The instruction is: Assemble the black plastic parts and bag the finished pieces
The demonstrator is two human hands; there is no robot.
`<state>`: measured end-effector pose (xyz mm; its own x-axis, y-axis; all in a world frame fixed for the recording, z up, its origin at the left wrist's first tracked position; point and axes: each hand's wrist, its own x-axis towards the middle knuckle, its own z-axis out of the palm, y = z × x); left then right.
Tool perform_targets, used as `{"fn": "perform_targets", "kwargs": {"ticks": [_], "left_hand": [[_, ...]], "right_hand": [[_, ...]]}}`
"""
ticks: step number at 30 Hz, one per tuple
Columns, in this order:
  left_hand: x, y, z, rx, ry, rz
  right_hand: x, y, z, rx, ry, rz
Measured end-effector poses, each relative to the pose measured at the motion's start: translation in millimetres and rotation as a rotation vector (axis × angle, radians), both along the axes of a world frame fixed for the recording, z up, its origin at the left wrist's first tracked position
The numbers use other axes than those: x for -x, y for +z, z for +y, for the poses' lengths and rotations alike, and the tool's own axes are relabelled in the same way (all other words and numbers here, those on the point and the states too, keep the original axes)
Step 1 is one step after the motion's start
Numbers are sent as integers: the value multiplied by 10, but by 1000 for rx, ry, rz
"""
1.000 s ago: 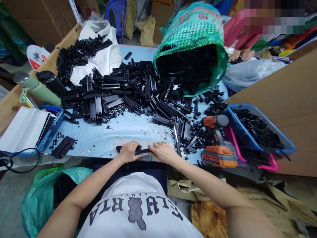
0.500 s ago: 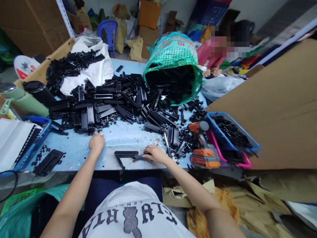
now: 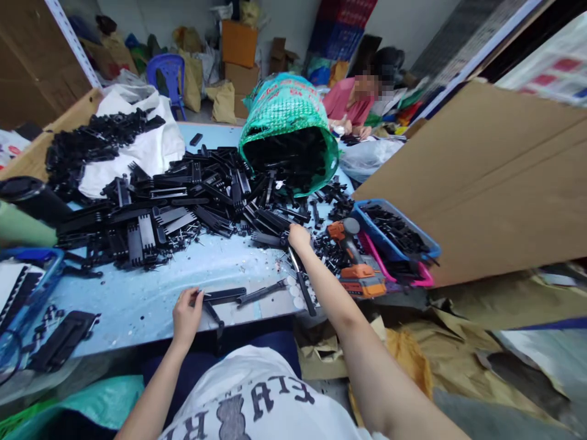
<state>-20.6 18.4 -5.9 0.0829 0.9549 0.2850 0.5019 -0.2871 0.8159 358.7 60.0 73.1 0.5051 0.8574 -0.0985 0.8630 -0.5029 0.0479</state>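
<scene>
My left hand (image 3: 187,315) is at the table's front edge, thumb and fingers pinched around what looks like a small metal pin (image 3: 207,294). Right by those fingertips lies a flat black plastic bar (image 3: 225,295), with a shorter black arm (image 3: 213,313) angled from its left end. A second narrow black piece (image 3: 262,292) rests just right of it. My right hand (image 3: 300,237) reaches to the near edge of a heap of black plastic parts (image 3: 183,201), its fingers closed and partly hidden. Below that hand lies a long tool with a silver shaft and dark handle (image 3: 301,284).
A green woven sack (image 3: 284,110) spills black parts onto the heap. An orange cordless drill (image 3: 360,272) and a blue basket (image 3: 398,232) stand at the right, beside a cardboard wall (image 3: 458,183). A person in pink (image 3: 346,104) sits across the table.
My left hand has come back from the heap to the black bar. My right hand has let go of the narrow black piece and reached forward to the heap. The view has shifted right.
</scene>
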Motion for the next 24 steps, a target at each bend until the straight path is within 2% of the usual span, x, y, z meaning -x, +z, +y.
{"fn": "perform_targets", "kwargs": {"ticks": [5,9,14,17,21,24], "left_hand": [[26,-20,35,-142,46,57],[77,48,86,-118,-61,86],[159,103,98,-98,13,79],[187,115,82,-71,-16,91],[177,117,58,-110,-44,101],[160,124,40,-129,-69,137]], "right_hand": [[-124,-72,121,35,-40,-21],[-156,-123,95,56,-1,-26],[-178,-149,16,35,91,-37],[-118,-133,-74,-61,117,-23],[100,-108,-197,-266,156,181],[334,-129,-261,-288,232,328]]}}
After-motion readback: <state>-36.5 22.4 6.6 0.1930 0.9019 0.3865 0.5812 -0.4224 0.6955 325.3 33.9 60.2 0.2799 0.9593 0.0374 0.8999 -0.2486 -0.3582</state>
